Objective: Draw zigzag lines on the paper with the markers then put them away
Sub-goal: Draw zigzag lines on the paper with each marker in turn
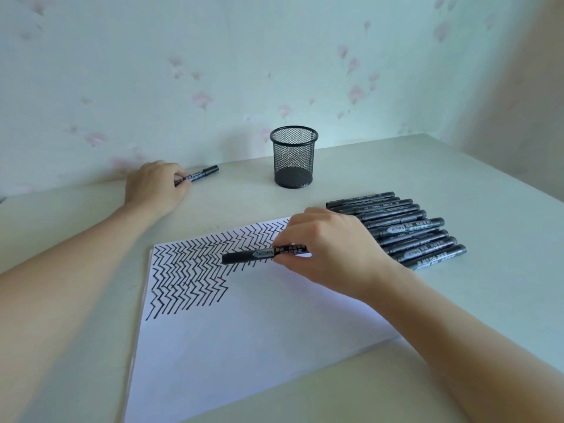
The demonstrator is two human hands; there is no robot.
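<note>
- Nearest the camera: two bare forearms reaching in over the near edge of the counter [396,166], pale and smooth.
- White paper [244,346] lying askew toward the near edge, zigzag lines [189,270] filling only its far left part.
- Right hand [329,248] pinching a capped black marker [259,254] level over the drawn rows, cap pointing left.
- Left hand [152,187] curled round a second marker [198,175] at the far left edge by the wall, capped end sticking out to the right.
- Row of black markers [399,230] lying side by side just right of the paper, touching one another.
- Black mesh cup [293,157] upright near the far edge, nothing in it, well apart from both hands.
- Possible trouble: fresh ink smearing under the right wrist if dragged across the rows; row of markers rolling off toward the right edge if nudged by the right forearm; light cup tipping if a marker is dropped in at a slant; paper sliding, with neither hand pressing it.
- Room: pale wall [274,56] with faint pink flower print, meeting the counter along its far edge; soft daylight.
</note>
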